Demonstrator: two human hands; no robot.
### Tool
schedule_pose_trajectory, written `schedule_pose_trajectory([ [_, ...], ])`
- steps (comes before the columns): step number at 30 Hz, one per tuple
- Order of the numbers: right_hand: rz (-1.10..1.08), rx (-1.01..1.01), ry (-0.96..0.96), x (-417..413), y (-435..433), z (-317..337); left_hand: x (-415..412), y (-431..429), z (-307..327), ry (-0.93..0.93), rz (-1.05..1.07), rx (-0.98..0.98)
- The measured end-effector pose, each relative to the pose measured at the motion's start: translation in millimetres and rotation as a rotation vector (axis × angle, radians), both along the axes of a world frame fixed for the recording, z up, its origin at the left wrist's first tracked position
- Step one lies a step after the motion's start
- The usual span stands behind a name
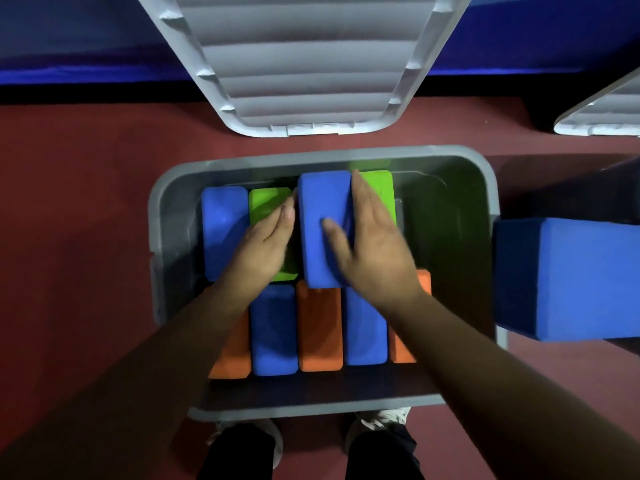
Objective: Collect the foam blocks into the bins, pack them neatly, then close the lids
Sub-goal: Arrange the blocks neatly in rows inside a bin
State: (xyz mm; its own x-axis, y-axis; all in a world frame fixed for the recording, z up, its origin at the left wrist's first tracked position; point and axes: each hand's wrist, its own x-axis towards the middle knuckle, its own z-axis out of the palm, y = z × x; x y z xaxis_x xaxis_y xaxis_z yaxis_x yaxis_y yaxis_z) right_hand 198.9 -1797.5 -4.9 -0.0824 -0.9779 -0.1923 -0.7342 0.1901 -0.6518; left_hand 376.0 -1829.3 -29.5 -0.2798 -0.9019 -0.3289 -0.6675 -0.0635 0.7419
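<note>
**Blue block going down into the far row**

The grey bin (162, 209) sits on the red floor (86, 202) with its lid (304, 64) propped open beyond the far edge. Along the near edge runs a full row of blocks, orange and blue by turns. The far row starts at the far left corner with a blue block (223, 230) and a green block (266, 202). Next comes the raised blue block (323, 226), which seems to ride higher than its neighbours, then a second green block (379, 188). The far right corner looks unfilled.

The left hand (263, 247) lies flat with its fingers straight against the raised block's left face. The right hand (377, 251) has its fingers straight down the right face and its thumb resting on top. Neither curls round the block — they sandwich it.

The foam should be light and a little springy, with a matt skin that grips rather than slips. It is not fragile, but it is likely to bind against the blocks beside it. The long side faces are the place to hold it, followed by a flat press on top to seat it level.

A loose blue block (568, 278) waits just past the bin's right edge, and a second lid (609, 112) shows further off.
</note>
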Motion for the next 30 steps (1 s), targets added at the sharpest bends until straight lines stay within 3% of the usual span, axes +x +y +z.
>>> schedule_pose_trajectory([
  [3,0.017,0.009,-0.009,10.8,14.9,-3.7,22.2,2.4,-19.1,-0.181,-0.240,-0.151],
  [5,0.069,-0.073,0.124,18.3,11.6,-10.3,29.5,-1.2,-32.4,-0.423,-0.453,-0.275],
  [7,0.173,-0.074,0.318,20.1,11.0,-28.2,36.2,-5.8,-40.8,-0.537,-0.473,-0.294],
  [11,0.312,0.039,0.577,9.8,24.2,-75.9,48.4,-5.5,-54.2,-0.574,-0.538,-0.429],
  [17,0.345,0.083,0.502,15.9,22.4,-75.0,45.9,-3.6,-48.9,-0.613,-0.540,-0.404],
  [20,0.287,0.223,0.175,2.6,8.8,-35.1,33.9,-11.7,-26.2,-0.507,-0.414,-0.148],
  [22,0.134,0.177,-0.013,-11.4,3.3,7.7,13.3,-16.4,1.4,-0.358,-0.222,-0.048],
  [26,-0.111,-0.037,-0.029,-74.0,11.0,97.1,-60.4,-15.4,68.7,-0.119,0.021,-0.087],
  [30,-0.358,-0.075,0.085,-158.2,44.8,134.8,-163.4,10.2,113.8,0.038,-0.014,0.077],
])
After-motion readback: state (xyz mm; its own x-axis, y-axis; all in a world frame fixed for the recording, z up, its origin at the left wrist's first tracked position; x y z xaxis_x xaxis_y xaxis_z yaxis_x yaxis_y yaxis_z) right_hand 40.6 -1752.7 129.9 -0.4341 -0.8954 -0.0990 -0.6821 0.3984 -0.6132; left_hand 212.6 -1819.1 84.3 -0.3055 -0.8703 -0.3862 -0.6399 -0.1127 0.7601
